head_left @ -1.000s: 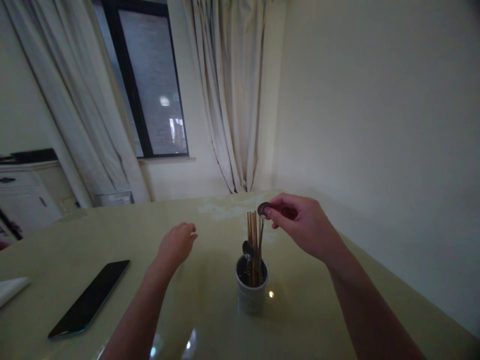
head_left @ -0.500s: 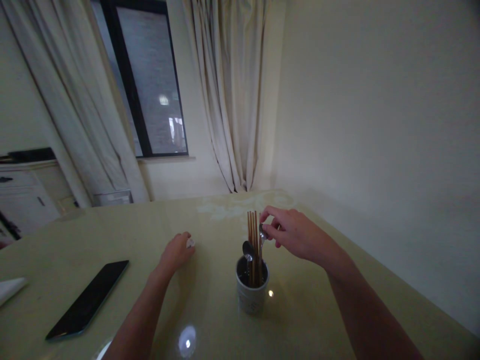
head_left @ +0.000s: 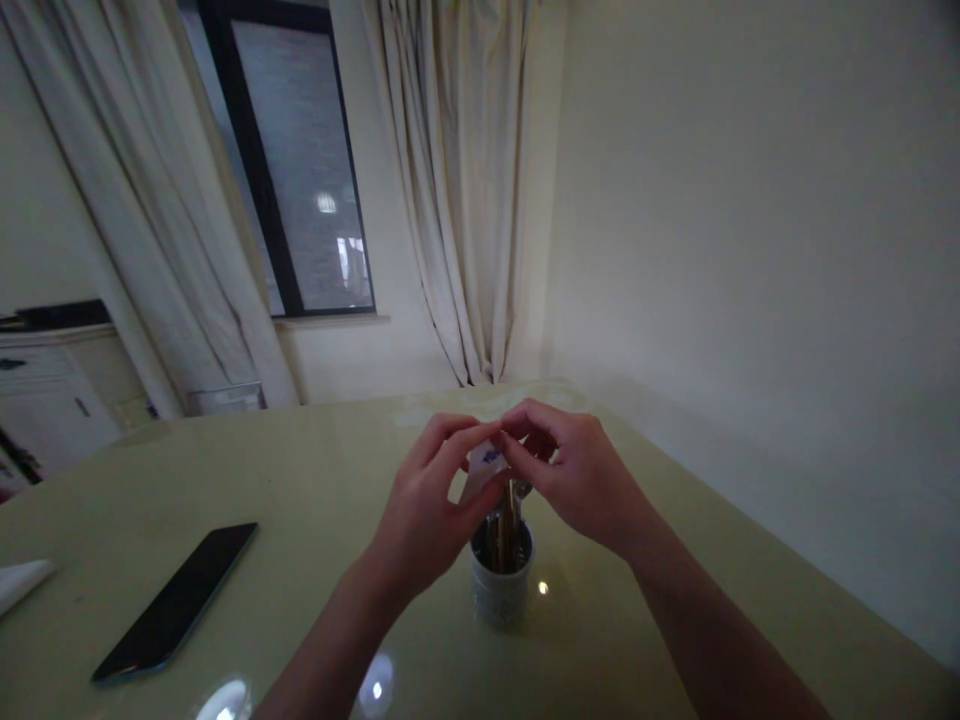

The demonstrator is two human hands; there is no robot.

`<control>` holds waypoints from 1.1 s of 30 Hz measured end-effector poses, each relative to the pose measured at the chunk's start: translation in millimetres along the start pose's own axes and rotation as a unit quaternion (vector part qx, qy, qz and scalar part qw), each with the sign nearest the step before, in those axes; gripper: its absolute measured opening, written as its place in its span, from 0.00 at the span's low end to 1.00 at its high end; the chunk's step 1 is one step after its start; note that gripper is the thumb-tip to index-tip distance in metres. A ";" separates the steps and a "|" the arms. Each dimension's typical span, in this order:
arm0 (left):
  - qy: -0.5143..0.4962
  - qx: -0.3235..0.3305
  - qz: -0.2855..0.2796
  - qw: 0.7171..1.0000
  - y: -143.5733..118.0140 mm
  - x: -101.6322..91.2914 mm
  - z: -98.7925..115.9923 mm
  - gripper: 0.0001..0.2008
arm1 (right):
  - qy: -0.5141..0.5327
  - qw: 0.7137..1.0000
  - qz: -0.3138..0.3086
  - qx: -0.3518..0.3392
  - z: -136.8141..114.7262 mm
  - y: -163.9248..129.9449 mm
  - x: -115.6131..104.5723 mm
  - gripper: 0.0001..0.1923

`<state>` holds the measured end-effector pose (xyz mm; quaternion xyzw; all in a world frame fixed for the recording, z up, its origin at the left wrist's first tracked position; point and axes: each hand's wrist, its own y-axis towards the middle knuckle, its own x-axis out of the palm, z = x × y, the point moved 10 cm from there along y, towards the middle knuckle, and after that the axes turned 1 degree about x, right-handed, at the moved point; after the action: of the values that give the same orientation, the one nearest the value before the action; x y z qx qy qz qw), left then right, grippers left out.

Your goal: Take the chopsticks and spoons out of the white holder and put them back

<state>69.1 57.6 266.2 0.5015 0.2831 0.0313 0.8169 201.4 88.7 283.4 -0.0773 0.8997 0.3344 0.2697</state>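
Above the utensil cup, my left hand (head_left: 431, 500) pinches a small whitish packet (head_left: 484, 468) with a blue mark between thumb and fingers. My right hand (head_left: 566, 460) meets it from the other side, its thumb and fingertips closed at the packet's upper right edge. Below them stands a pale cup (head_left: 504, 590) with wooden chopsticks (head_left: 504, 530) upright in it. Part of a metal spoon (head_left: 521, 490) shows just under my right fingers; the tops of the chopsticks are hidden behind my hands.
On the left of the pale green table (head_left: 300, 480) lies a dark phone or tablet (head_left: 176, 605). A white object (head_left: 24, 580) sits at the far left edge. The wall (head_left: 750, 300) borders the table's right side, with curtains (head_left: 457, 200) and a window beyond.
My left hand has lifted from the table and moved right with the small whitish packet. My right hand has let go of the spoon in the cup and moved left to the packet.
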 end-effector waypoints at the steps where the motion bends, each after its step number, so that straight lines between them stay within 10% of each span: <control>1: 0.006 0.005 0.005 1.000 -0.2 -1.3 2.5 0.18 | -0.011 1.000 0.008 -0.005 -1.6 -0.7 -3.6 0.06; 9: 0.032 -0.073 0.127 0.989 -34.8 -23.2 -23.3 0.11 | -0.130 0.991 -0.030 0.018 11.3 -1.7 -15.5 0.06; 16: -0.140 -0.245 -0.069 0.957 -152.8 66.4 -90.4 0.34 | -0.238 0.961 -0.133 0.034 33.4 -5.9 25.8 0.05; 21: -0.241 -0.306 -0.148 0.909 -164.8 105.2 -92.3 0.53 | -0.280 0.947 -0.153 0.038 41.7 -5.1 30.2 0.07; 29: -0.228 -0.306 -0.151 0.912 -153.2 108.8 -89.3 0.36 | -0.106 0.985 0.109 0.086 68.9 -53.2 -17.0 0.19; 33: -0.248 -0.290 -0.145 0.913 -152.6 109.7 -91.3 0.34 | -0.051 0.975 0.139 0.163 119.0 -106.1 22.5 0.34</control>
<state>80.4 92.1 60.5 0.1872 0.1200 -0.1322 0.9659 268.0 85.1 136.8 0.1107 0.9290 0.2213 0.2751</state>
